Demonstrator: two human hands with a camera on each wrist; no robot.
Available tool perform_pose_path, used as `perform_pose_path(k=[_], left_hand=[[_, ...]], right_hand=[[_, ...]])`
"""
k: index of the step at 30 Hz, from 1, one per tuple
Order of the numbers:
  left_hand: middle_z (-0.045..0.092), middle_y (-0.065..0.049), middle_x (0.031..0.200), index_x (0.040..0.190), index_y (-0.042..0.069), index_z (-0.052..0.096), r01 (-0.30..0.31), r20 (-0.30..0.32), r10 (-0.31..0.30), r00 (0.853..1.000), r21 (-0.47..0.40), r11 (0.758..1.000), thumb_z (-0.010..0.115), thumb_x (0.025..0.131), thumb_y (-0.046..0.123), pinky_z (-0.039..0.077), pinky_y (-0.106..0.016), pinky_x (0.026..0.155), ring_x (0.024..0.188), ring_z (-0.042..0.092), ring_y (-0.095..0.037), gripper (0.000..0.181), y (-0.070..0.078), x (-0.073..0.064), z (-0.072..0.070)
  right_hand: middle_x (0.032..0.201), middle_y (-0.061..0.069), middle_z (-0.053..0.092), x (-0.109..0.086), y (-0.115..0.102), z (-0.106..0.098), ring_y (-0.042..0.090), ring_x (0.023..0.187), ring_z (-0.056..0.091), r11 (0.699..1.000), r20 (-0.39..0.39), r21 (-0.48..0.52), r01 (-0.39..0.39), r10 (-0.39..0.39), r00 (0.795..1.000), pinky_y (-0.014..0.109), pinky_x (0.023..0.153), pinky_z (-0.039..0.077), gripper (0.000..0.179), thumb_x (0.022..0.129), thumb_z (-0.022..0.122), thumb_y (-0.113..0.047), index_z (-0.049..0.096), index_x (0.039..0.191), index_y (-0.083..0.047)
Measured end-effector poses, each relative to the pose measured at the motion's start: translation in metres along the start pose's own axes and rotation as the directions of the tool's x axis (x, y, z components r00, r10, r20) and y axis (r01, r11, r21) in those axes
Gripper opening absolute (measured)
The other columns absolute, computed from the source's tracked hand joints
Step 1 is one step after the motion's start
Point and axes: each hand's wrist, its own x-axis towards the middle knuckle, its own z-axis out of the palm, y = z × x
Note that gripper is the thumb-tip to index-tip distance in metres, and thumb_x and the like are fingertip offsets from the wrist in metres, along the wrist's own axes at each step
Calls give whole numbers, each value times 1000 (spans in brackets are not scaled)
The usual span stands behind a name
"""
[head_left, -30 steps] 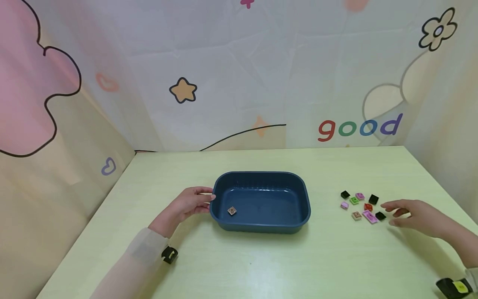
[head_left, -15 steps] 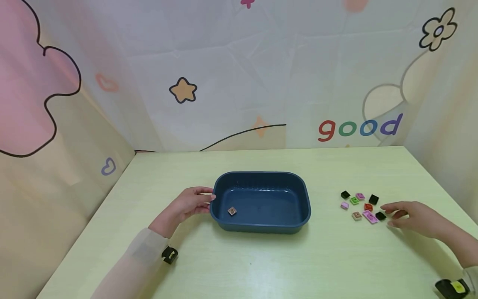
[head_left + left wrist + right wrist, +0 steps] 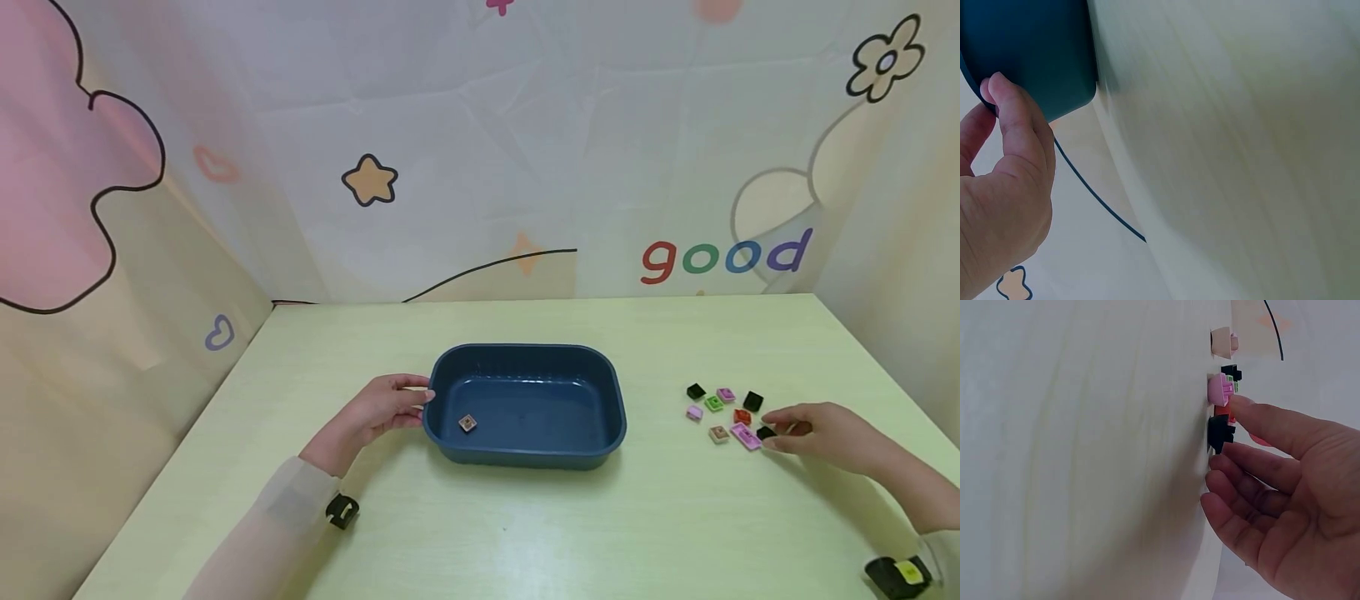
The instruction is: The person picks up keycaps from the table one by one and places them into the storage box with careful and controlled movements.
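My left hand (image 3: pixel 382 407) holds the left rim of a dark blue plastic bin (image 3: pixel 525 459); the left wrist view shows the thumb and fingers on either side of that rim. Inside the bin, near its left end, lies one beige keycap (image 3: pixel 467 423). On the right of the table, my right hand (image 3: pixel 836 435) is at a black keycap (image 3: pixel 1218 432), with thumb and forefinger apart on either side of it. That keycap still sits among the others, stem side up. A long pink keycap (image 3: pixel 746 436) and a red keycap (image 3: pixel 742 417) are right beside the fingertips.
Other loose keycaps lie close by: black (image 3: pixel 753 402), green (image 3: pixel 714 402), pink (image 3: pixel 725 394), lilac (image 3: pixel 694 413) and beige (image 3: pixel 718 434). The pale wooden table (image 3: pixel 502 533) ends at a printed cloth backdrop (image 3: pixel 465 208), which also hangs along both sides.
My right hand has moved slightly left, its thumb and forefinger coming round the nearest black keycap. The left hand and the bin have stayed in place.
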Motion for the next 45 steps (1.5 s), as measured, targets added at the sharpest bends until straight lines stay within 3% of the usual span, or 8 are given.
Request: perform_pose_path(k=[20,45], left_hand=[[70,4,79,136,-7,54,2,-2,-2,1000,-6,1000,60,103,10,60,-17,66,67,68,-8,38,0,-1,-1],[70,4,79,138,-7,53,9,-9,-9,1000,-5,1000,60,103,10,60,-17,65,67,68,-8,40,0,1,-1]], right_hand=[[90,5,68,5,-6,1,-2,73,42,999,1,-7,-34,34,999,21,63,41,32,94,71,-12,69,114,12],[96,10,73,5,-1,1,-12,76,47,1000,20,10,5,-5,1000,19,66,49,31,92,72,-10,69,114,12]])
